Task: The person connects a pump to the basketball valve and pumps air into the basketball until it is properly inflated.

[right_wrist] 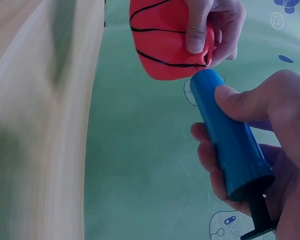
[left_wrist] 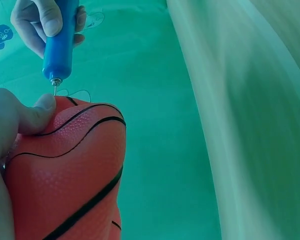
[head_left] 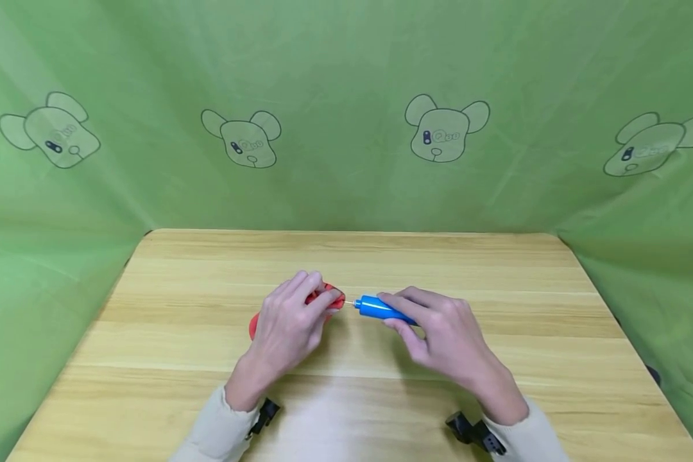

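Observation:
My left hand (head_left: 291,314) pinches a red ball (left_wrist: 75,185) with black lines, its soft skin folded and caved in, by the end that faces right. A blue hand pump (right_wrist: 222,130) lies in the grip of my right hand (head_left: 441,324), thumb along one side and fingers round the other. From the pump's tip a thin metal needle (left_wrist: 55,90) reaches to the ball's pinched end, beside the left thumb. In the right wrist view the pump's black handle (right_wrist: 260,212) sticks out at its rear. Much of the ball is hidden under my left hand in the head view.
Beneath both hands is a light wooden table (head_left: 346,410). A green cloth (head_left: 346,192) with bear-head drawings hangs behind it and at both sides. Each sleeve cuff carries a black wrist camera, one at the left (head_left: 264,416) and one at the right (head_left: 475,433).

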The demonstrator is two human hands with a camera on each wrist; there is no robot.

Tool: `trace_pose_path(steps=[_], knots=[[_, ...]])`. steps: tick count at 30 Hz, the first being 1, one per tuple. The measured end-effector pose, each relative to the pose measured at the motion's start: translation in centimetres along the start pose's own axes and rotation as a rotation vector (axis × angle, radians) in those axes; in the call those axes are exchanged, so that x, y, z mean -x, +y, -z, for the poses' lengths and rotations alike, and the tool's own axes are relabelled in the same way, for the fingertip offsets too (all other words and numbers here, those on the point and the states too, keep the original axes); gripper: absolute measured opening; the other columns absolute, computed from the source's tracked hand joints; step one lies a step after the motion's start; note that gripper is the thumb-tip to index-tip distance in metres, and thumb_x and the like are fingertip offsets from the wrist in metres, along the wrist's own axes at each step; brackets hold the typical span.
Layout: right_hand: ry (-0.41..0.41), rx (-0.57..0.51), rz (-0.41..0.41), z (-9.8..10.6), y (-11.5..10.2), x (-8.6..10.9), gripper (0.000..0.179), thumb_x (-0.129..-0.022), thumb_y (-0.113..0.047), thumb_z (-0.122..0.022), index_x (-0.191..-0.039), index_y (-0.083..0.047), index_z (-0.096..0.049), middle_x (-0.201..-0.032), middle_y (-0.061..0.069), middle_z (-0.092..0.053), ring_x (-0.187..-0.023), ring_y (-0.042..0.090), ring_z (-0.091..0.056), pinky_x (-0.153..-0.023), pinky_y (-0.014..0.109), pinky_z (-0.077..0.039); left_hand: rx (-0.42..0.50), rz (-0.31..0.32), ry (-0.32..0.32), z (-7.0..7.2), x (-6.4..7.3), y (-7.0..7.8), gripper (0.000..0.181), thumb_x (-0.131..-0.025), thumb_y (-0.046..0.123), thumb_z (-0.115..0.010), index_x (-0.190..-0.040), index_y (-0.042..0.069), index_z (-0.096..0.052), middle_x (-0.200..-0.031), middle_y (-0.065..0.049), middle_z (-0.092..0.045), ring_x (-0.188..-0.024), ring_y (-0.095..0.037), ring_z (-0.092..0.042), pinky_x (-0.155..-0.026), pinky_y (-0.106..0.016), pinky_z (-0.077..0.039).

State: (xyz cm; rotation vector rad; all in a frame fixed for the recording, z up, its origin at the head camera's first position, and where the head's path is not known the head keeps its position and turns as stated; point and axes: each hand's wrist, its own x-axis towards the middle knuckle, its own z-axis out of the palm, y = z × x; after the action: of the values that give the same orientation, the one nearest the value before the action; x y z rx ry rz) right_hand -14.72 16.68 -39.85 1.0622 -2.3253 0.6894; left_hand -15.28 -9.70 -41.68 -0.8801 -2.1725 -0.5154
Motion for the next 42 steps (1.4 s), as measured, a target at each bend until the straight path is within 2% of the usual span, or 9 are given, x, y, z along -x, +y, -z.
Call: trace_pose_path(steps=[4,7,15,24,29,32,37,42], knots=[[0.009,0.009,0.007,0.1,-0.2,0.0,0.026,-0.093,-0.021,-0.075,-0.113,-0.007,-0.078,-0.098,0.007,-0.075,-0.061,0.01,-0.06,-0.048,0.018,-0.04,0.087,0.023,0.003,-0.1,0.0,0.1,0.005,-0.091,0.009,-0.078,-0.095,0.006,-0.078,-0.087,-0.001,-0.048,-0.073,-0.015,-0.046,-0.055,-0.022,-0.038],[0.011,0.012,0.019,0.1,-0.3,-0.1,0.026,-0.091,-0.019,-0.076,-0.113,-0.007,-0.078,-0.097,0.007,-0.075,-0.061,0.01,-0.062,-0.048,0.018,-0.04,0.119,0.027,-0.005,-0.1,0.1,0.3,0.004,-0.09,0.007,-0.077,-0.094,0.005,-0.078,-0.087,-0.001,-0.048,-0.074,-0.016,-0.046,-0.057,-0.023,-0.039],[0.025,0.046,0.065,-0.6,-0.7,-0.3,0.024,-0.092,-0.018,-0.074,-0.112,-0.006,-0.078,-0.096,0.007,-0.076,-0.058,0.01,-0.06,-0.047,0.018,-0.04,0.134,0.014,-0.017,-0.5,0.1,0.7,0.005,-0.088,0.003,-0.078,-0.092,0.006,-0.078,-0.084,0.001,-0.047,-0.071,-0.012,-0.044,-0.056,-0.02,-0.034],[0.005,0.019,0.017,-1.1,-0.6,-0.3,0.025,-0.087,-0.015,-0.078,-0.111,-0.007,-0.079,-0.094,0.005,-0.076,-0.056,0.008,-0.056,-0.047,0.016,-0.037,0.108,0.018,-0.009,-0.8,0.2,0.7,0.004,-0.09,0.003,-0.076,-0.09,0.006,-0.077,-0.084,0.002,-0.048,-0.071,-0.013,-0.045,-0.056,-0.02,-0.034],[-0.03,0.044,-0.032,-1.6,-0.3,-0.1,0.026,-0.088,-0.018,-0.079,-0.112,-0.008,-0.078,-0.093,0.003,-0.075,-0.056,0.005,-0.053,-0.047,0.017,-0.038,0.029,0.013,-0.074,-1.3,0.3,0.4,0.004,-0.091,0.005,-0.076,-0.095,0.006,-0.078,-0.087,0.001,-0.05,-0.075,-0.015,-0.046,-0.059,-0.022,-0.037],[-0.084,0.059,-0.085,-2.0,-0.1,0.0,0.028,-0.089,-0.02,-0.079,-0.114,-0.009,-0.077,-0.091,0.002,-0.073,-0.056,0.004,-0.048,-0.047,0.018,-0.037,-0.009,0.027,-0.131,-1.7,0.5,0.0,0.008,-0.089,0.006,-0.078,-0.098,0.007,-0.078,-0.089,0.0,-0.052,-0.077,-0.016,-0.046,-0.06,-0.023,-0.039],[-0.199,0.057,-0.168,-2.4,0.1,0.1,0.031,-0.092,-0.023,-0.078,-0.12,-0.01,-0.075,-0.092,0.001,-0.071,-0.057,0.005,-0.047,-0.051,0.02,-0.04,0.01,0.067,-0.211,-2.2,1.0,-0.6,0.015,-0.089,0.016,-0.082,-0.1,0.008,-0.076,-0.095,0.0,-0.057,-0.082,-0.017,-0.049,-0.065,-0.026,-0.045],[-0.292,-0.004,-0.227,-1.6,0.5,0.1,0.036,-0.094,-0.024,-0.078,-0.127,-0.011,-0.072,-0.099,-0.001,-0.071,-0.067,0.008,-0.053,-0.062,0.026,-0.048,0.04,0.098,-0.268,-2.5,1.2,-1.0,0.019,-0.091,0.019,-0.081,-0.105,0.009,-0.075,-0.101,-0.001,-0.062,-0.087,-0.019,-0.051,-0.072,-0.029,-0.049]])
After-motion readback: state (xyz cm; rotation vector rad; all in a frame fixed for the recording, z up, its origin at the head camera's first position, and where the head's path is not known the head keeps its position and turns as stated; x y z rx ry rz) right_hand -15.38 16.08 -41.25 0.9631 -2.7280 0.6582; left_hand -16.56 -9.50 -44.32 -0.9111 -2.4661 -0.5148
